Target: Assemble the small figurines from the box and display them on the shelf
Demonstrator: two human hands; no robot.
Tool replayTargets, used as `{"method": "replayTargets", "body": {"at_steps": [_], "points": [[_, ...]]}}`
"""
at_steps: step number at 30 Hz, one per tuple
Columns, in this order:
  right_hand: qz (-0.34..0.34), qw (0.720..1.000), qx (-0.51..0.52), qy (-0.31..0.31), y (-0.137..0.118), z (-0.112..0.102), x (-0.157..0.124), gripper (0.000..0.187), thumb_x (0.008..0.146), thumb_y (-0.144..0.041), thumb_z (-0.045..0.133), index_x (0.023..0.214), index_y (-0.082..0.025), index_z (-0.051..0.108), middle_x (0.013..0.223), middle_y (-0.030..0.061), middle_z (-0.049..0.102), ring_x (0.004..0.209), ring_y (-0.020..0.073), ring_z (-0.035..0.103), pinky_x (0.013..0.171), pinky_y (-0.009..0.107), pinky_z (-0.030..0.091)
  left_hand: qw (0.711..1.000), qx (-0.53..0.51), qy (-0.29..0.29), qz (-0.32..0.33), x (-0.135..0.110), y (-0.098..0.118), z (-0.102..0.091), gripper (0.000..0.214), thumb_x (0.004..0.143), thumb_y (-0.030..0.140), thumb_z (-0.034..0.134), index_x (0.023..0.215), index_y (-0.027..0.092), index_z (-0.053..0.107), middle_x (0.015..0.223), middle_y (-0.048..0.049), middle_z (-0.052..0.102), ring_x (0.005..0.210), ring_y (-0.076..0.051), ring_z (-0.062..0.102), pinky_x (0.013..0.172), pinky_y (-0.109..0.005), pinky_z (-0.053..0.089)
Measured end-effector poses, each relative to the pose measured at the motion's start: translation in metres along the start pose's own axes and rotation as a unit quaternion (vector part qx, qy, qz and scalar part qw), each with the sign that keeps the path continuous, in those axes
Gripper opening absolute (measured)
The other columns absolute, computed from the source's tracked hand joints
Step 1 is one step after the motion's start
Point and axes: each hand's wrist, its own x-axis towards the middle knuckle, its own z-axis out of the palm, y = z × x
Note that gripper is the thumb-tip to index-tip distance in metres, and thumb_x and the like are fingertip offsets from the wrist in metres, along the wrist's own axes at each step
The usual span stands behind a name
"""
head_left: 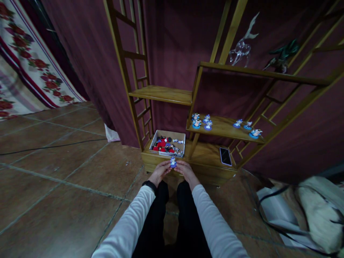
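Note:
Between both hands I hold a small purple-and-white figurine [173, 162] upright, just in front of the low shelf. My left hand [160, 170] closes its fingertips on the figurine's left side, and my right hand [185, 170] pinches it from the right. Right behind them sits a white open box [183, 143] full of small figures in red, black, purple and white. On the middle shelf [221, 130], several similar figurines stand in two groups: one group [208, 125] at the left end, another [248, 125] towards the right.
A phone [225, 156] lies on the bottom shelf at the right. Higher up stand a clear glass deer [241, 50] and a dark green ornament [283, 55]. Wooden uprights [126, 75] frame the shelves. A pale bag [317, 211] with a dark strap rests on the tiled floor at right.

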Motion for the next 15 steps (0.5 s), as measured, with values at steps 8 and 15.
{"method": "replayTargets", "body": {"at_steps": [8,15], "points": [[0.016,1.0,-0.016,-0.006,-0.0047,0.0017,-0.0041,0.033,0.059,-0.028,0.075,0.089,-0.017,0.065,0.075,0.0028,0.067,0.066,0.0126,0.061,0.073,0.03,0.051,1.0,0.001,0.001,-0.012,-0.0016,0.001,0.0006,0.014,0.076,0.011,0.062,0.089,0.012,0.065,0.069,-0.005,0.068,0.058,-0.009,0.062,0.058,-0.018,0.047],[0.026,0.999,-0.044,-0.011,-0.0061,0.0023,-0.0055,0.036,0.059,-0.029,0.075,0.091,-0.019,0.064,0.077,0.0021,0.066,0.066,0.012,0.06,0.071,0.029,0.05,1.0,-0.001,-0.001,-0.009,-0.0012,0.0,0.0002,0.011,0.078,0.013,0.06,0.089,0.012,0.064,0.07,-0.0061,0.068,0.059,-0.009,0.062,0.057,-0.018,0.048]]}}
